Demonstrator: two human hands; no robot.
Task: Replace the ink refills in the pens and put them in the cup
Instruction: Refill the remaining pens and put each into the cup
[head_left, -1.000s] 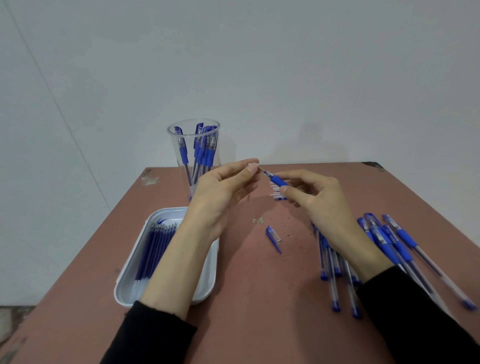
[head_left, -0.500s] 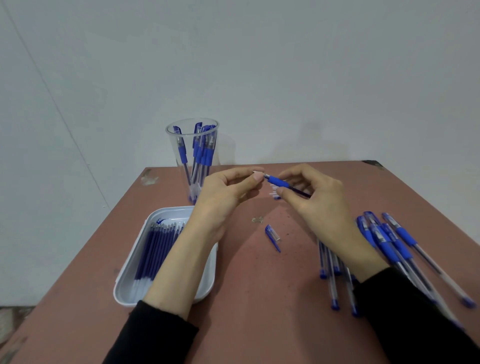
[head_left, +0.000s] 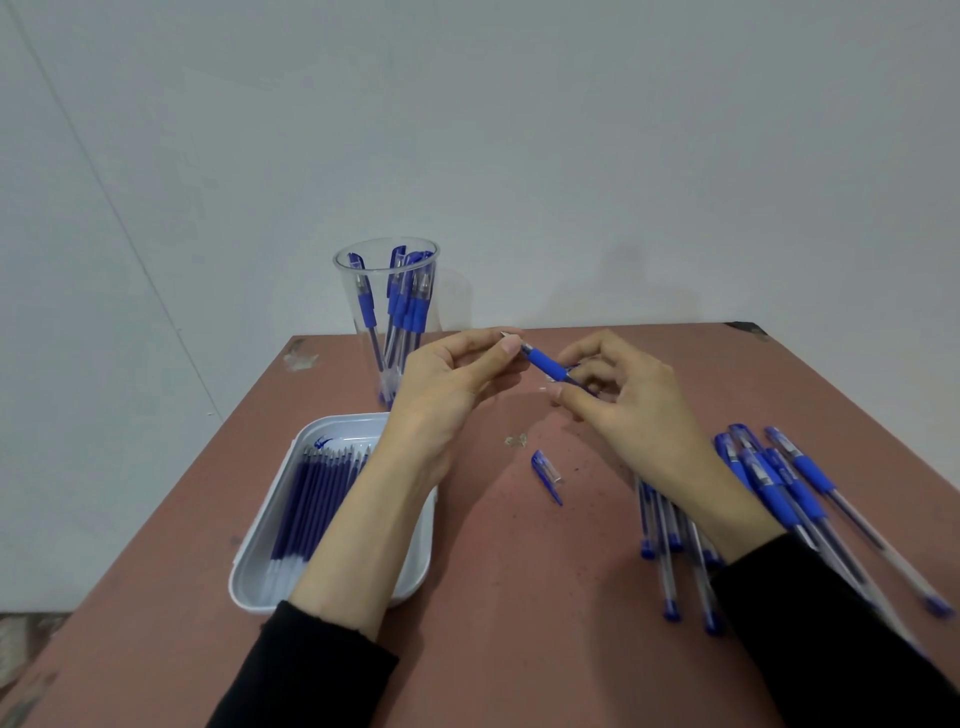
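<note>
Blue-gripped clear plastic pen (head_left: 545, 365) is being held above the table's middle, its long axis running left to right. Its tip end is being pinched by the left hand (head_left: 447, 395) and its barrel by the right hand (head_left: 628, 410). Just far-left, nearer the left hand, pens are being kept upright in the clear plastic cup (head_left: 382, 280). Dark blue refills (head_left: 311, 499) are being kept in the white tray (head_left: 244, 582), near left.

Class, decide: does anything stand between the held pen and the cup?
Nothing visible blocks it. Only the left hand, pinching the tip of the pen, lies toward the cup, which is open, with standing pens inside.
</note>
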